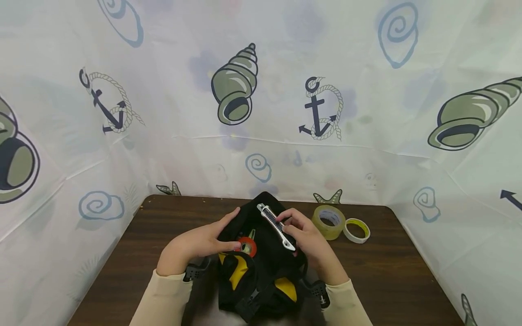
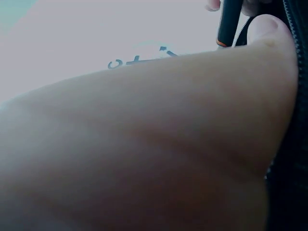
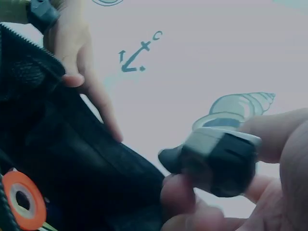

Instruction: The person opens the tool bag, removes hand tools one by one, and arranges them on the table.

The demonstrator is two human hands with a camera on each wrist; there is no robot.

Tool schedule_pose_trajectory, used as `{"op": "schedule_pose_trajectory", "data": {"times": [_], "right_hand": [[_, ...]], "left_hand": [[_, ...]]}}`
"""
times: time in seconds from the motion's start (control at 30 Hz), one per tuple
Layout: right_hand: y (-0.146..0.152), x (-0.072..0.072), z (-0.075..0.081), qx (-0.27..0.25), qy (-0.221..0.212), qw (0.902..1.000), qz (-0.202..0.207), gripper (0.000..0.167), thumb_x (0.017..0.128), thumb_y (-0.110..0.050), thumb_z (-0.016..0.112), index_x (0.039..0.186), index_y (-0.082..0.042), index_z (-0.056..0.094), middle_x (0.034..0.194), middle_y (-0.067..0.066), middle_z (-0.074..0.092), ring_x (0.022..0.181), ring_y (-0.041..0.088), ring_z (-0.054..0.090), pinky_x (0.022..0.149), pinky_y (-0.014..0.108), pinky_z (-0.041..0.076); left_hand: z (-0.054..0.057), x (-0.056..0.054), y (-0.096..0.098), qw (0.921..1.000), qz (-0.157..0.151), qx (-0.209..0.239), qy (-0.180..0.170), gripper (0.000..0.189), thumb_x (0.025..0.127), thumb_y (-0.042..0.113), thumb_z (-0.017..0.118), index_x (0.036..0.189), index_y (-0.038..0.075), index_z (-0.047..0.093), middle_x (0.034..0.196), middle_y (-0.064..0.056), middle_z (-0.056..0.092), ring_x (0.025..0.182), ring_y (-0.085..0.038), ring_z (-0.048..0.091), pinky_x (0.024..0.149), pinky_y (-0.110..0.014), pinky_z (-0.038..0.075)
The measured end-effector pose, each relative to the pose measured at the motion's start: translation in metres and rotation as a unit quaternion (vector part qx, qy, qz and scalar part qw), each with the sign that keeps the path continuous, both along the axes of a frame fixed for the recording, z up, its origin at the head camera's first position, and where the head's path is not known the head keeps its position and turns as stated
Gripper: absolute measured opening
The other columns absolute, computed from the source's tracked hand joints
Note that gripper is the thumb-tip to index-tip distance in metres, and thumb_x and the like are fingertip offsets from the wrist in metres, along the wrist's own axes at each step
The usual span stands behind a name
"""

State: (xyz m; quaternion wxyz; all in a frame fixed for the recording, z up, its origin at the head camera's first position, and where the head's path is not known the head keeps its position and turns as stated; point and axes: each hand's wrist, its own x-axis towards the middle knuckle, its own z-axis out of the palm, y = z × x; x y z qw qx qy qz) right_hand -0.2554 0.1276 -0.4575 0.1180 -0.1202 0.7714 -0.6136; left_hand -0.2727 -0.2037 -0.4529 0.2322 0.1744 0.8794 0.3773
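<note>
A black bag (image 1: 269,267) with yellow patches lies with its zipped mouth spread on the table. My left hand (image 1: 195,242) grips the bag's left rim, thumb over the inner side and fingers along the outside. Above the right part of the mouth, my right hand (image 1: 307,237) holds a white and black utility knife (image 1: 276,227) between thumb and fingers. The knife (image 3: 224,161) appears end-on in the right wrist view. An orange-red ring-shaped roll (image 3: 36,207) sits inside the bag, close to my left thumb in the head view.
A wide roll of clear yellowish tape (image 1: 332,234) stands right of the bag, on the brown table (image 1: 387,267). Beside it lies a narrow white roll with a yellow inside (image 1: 359,240). A printed white cloth (image 1: 281,113) hangs behind and along both sides.
</note>
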Motion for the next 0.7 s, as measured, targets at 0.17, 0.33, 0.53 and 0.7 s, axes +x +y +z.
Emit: {"op": "schedule_pose_trajectory", "data": {"times": [0.17, 0.33, 0.53, 0.7], "right_hand": [[0.008, 0.005, 0.006, -0.022, 0.005, 0.9997, -0.002, 0.03, 0.111, -0.015, 0.061, 0.141, -0.015, 0.059, 0.116, 0.016, 0.059, 0.076, 0.02, 0.052, 0.059, 0.025, 0.053], [0.019, 0.008, 0.008, -0.051, 0.022, 0.9985, -0.003, 0.037, 0.11, -0.011, 0.062, 0.146, -0.011, 0.055, 0.12, 0.018, 0.059, 0.087, 0.022, 0.058, 0.067, 0.026, 0.056], [0.039, 0.01, 0.003, -0.07, 0.041, 0.9966, -0.01, 0.046, 0.11, -0.011, 0.064, 0.153, -0.009, 0.05, 0.129, 0.018, 0.058, 0.096, 0.018, 0.062, 0.076, 0.026, 0.059], [0.063, 0.009, -0.009, -0.081, 0.092, 0.9906, -0.06, 0.05, 0.108, -0.005, 0.066, 0.155, -0.003, 0.048, 0.122, 0.018, 0.06, 0.093, 0.011, 0.065, 0.076, 0.023, 0.06]], "left_hand": [[-0.001, 0.0, 0.0, 1.0, 0.001, 0.0, -0.001, 0.104, 0.099, 0.059, 0.076, 0.174, 0.049, 0.006, 0.181, -0.012, 0.027, 0.157, -0.044, 0.045, 0.123, -0.074, 0.037], [-0.001, 0.001, 0.0, 1.0, 0.0, -0.004, 0.004, 0.103, 0.099, 0.059, 0.075, 0.174, 0.049, 0.006, 0.181, -0.011, 0.027, 0.158, -0.043, 0.044, 0.123, -0.072, 0.038], [-0.001, 0.001, 0.0, 0.9999, 0.001, -0.009, 0.007, 0.103, 0.099, 0.059, 0.075, 0.174, 0.05, 0.006, 0.181, -0.01, 0.027, 0.159, -0.043, 0.043, 0.123, -0.072, 0.039], [-0.003, 0.0, 0.001, 1.0, 0.004, -0.006, 0.004, 0.103, 0.099, 0.059, 0.076, 0.174, 0.051, 0.006, 0.182, -0.009, 0.026, 0.159, -0.042, 0.043, 0.123, -0.072, 0.038]]}}
